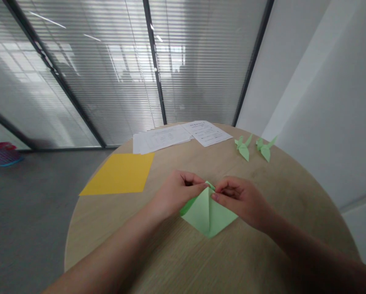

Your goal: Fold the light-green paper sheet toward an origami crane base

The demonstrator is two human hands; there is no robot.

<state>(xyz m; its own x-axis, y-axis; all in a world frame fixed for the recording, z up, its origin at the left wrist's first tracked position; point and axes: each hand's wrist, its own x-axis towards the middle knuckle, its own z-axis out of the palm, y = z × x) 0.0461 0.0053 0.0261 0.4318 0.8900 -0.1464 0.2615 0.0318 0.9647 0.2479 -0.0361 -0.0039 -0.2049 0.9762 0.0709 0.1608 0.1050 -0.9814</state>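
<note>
Broadly, the round wooden counter (293,183) fills the lower half of the view, with glass walls and blinds behind it. At its far edge lie white printouts (161,139). Nearer, on the left, a yellow sheet (118,173) lies flat, well apart from both hands.

The left hand (177,194) and right hand (246,202) reach from the bottom corners and meet near the counter's middle, about level with each other. Between them lies the green paper (207,214), folded to a diamond and flat on the wood. Its centre crease runs almost straight away from the person, with the near point towards the body and the far point up at the fingertips.

Both hands are on that far point, so the bulk of the paper lies on the body side of the fingers. Neither hand is clearly the nearer (they meet almost on the crease). The left fingers (198,185) are closed narrowly on the tip from the left. The right fingers (221,196) pinch it from the right, thumb and forefinger close together on a small raised flap.

Beyond the right hand, well apart from it, two small green cranes (242,148) sit side by side near the far right edge.
</note>
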